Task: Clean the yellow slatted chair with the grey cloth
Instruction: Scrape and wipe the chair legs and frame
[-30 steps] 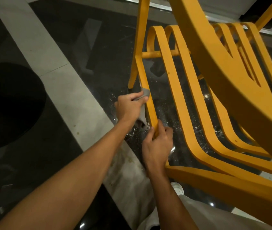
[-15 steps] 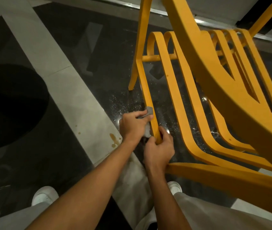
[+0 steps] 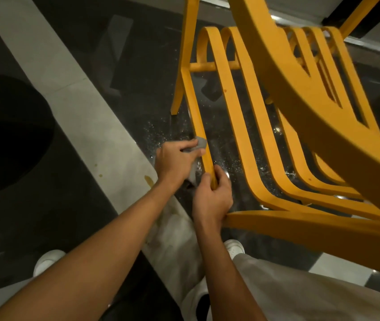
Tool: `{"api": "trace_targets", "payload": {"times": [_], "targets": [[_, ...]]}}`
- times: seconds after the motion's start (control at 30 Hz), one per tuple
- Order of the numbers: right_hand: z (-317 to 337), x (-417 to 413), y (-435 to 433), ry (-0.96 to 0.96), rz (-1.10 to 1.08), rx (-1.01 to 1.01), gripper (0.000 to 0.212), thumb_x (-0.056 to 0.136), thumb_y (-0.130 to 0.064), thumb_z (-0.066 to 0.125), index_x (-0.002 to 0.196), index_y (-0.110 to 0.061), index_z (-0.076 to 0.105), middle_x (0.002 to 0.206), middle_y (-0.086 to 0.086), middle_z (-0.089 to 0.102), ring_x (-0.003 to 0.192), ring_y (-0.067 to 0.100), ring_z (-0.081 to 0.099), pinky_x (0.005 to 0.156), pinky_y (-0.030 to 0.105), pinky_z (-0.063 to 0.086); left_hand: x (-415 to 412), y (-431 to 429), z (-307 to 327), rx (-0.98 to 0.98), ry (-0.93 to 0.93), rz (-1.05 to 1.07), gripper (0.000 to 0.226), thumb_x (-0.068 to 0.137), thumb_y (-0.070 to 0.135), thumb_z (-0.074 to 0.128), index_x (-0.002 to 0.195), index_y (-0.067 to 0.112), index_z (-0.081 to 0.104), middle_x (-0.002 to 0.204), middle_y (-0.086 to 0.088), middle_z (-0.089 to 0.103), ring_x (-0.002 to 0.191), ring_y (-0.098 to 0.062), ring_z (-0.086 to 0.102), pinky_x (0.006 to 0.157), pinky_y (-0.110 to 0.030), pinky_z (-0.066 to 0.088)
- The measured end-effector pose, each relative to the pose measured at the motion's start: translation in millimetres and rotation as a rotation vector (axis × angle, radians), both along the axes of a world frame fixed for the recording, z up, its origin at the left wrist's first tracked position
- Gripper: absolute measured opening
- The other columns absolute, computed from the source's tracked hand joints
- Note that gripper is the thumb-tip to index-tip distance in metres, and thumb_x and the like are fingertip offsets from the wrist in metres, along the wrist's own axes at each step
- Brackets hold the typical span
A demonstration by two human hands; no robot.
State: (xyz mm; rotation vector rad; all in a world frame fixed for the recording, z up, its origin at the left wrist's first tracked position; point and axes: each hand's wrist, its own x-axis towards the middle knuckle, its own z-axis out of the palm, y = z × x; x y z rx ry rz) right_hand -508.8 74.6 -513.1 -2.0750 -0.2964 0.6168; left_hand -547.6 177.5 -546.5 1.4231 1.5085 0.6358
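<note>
The yellow slatted chair fills the right half of the view, seen from above with its curved slats running toward me. My left hand presses the grey cloth against the left side of the outermost slat. A tail of the cloth hangs below that hand. My right hand grips the same slat just below, thumb on one side and fingers on the other, near where the slat meets the front rail.
The floor is dark polished stone with a pale stone strip running diagonally at the left. Wet speckles shine under the slats. My white shoes and light trousers are at the bottom edge.
My left hand slid the cloth down the slat toward my right hand, then stayed about level. My right hand has kept its grip on the slat.
</note>
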Motion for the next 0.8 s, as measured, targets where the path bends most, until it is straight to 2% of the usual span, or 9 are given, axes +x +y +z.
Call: {"api": "trace_targets", "payload": {"times": [0.03,0.13,0.23,0.27,0.37,0.47,0.6,0.7,0.8], "targets": [[0.4,-0.7,-0.7,-0.003,0.005,-0.001,0.043,0.103,-0.026,0.058,0.145,-0.023,0.059,0.138,-0.006,0.062,0.13,0.012,0.055,0.113,0.039,0.046,2.4,5.3,2.0,-0.017,-0.003,0.031,0.039,0.078,0.043,0.09,0.114,0.032,0.081,0.115,0.014,0.079,0.11,-0.005,0.07,0.084,-0.006,0.044],[3.2,-2.6,-4.7,-0.01,0.028,-0.014,0.044,0.105,-0.028,0.056,0.149,-0.024,0.055,0.142,-0.005,0.059,0.133,0.011,0.052,0.111,0.029,0.041,13.2,13.2,3.2,-0.041,-0.029,0.114,0.041,0.077,0.044,0.09,0.116,0.03,0.081,0.115,0.011,0.079,0.11,-0.01,0.07,0.083,-0.011,0.046],[6.1,-2.5,-4.0,0.033,0.013,-0.026,0.045,0.107,-0.033,0.053,0.152,-0.026,0.052,0.146,-0.005,0.058,0.136,0.013,0.052,0.116,0.036,0.042,12.2,-4.2,3.6,-0.006,0.034,0.066,0.039,0.082,0.044,0.087,0.118,0.029,0.08,0.118,0.012,0.078,0.112,-0.009,0.068,0.076,0.003,0.035],[6.7,-1.6,-2.6,0.049,-0.004,-0.028,0.045,0.107,-0.034,0.052,0.151,-0.026,0.052,0.146,-0.005,0.059,0.136,0.013,0.052,0.116,0.039,0.043,8.1,-12.3,1.5,0.01,0.037,0.03,0.039,0.082,0.045,0.086,0.118,0.03,0.08,0.116,0.013,0.079,0.109,-0.007,0.069,0.081,0.0,0.04],[8.9,0.8,5.1,0.091,-0.076,-0.022,0.043,0.108,-0.037,0.05,0.149,-0.025,0.055,0.146,-0.005,0.06,0.137,0.015,0.052,0.116,0.042,0.043,-4.4,-35.2,-5.4,0.05,0.015,-0.044,0.037,0.081,0.045,0.087,0.115,0.03,0.081,0.109,0.014,0.08,0.101,-0.004,0.073,0.087,-0.034,0.061],[7.5,0.8,4.5,0.109,-0.108,-0.001,0.042,0.109,-0.038,0.047,0.148,-0.025,0.055,0.146,-0.003,0.059,0.137,0.017,0.051,0.117,0.044,0.043,-4.6,-41.3,-6.8,0.105,-0.02,-0.052,0.035,0.085,0.035,0.086,0.118,0.025,0.08,0.114,0.011,0.079,0.107,-0.001,0.072,0.092,-0.023,0.059],[5.7,-6.3,-5.4,0.084,-0.03,0.005,0.047,0.108,-0.045,0.043,0.151,-0.028,0.051,0.148,-0.003,0.056,0.138,0.016,0.049,0.116,0.045,0.043,-0.4,-23.6,-0.4,0.134,-0.039,-0.059,0.032,0.095,0.025,0.077,0.126,0.018,0.076,0.125,0.005,0.075,0.118,-0.003,0.067,0.09,0.006,0.036],[7.5,-9.8,-10.8,0.075,0.008,-0.01,0.047,0.108,-0.039,0.045,0.154,-0.027,0.047,0.151,0.0,0.052,0.139,0.016,0.048,0.118,0.045,0.042,-2.1,-18.7,2.3,0.143,-0.035,-0.094,0.031,0.097,0.024,0.075,0.128,0.019,0.075,0.126,0.006,0.075,0.119,-0.003,0.067,0.088,0.007,0.033],[12.9,-13.7,-17.6,0.071,0.062,-0.021,0.053,0.106,-0.035,0.05,0.158,-0.028,0.042,0.156,-0.001,0.046,0.143,0.016,0.045,0.118,0.039,0.039,-8.7,-29.9,-2.8,0.093,-0.086,-0.104,0.031,0.094,0.025,0.079,0.124,0.021,0.077,0.122,0.008,0.077,0.113,0.001,0.068,0.096,-0.009,0.049]]}}
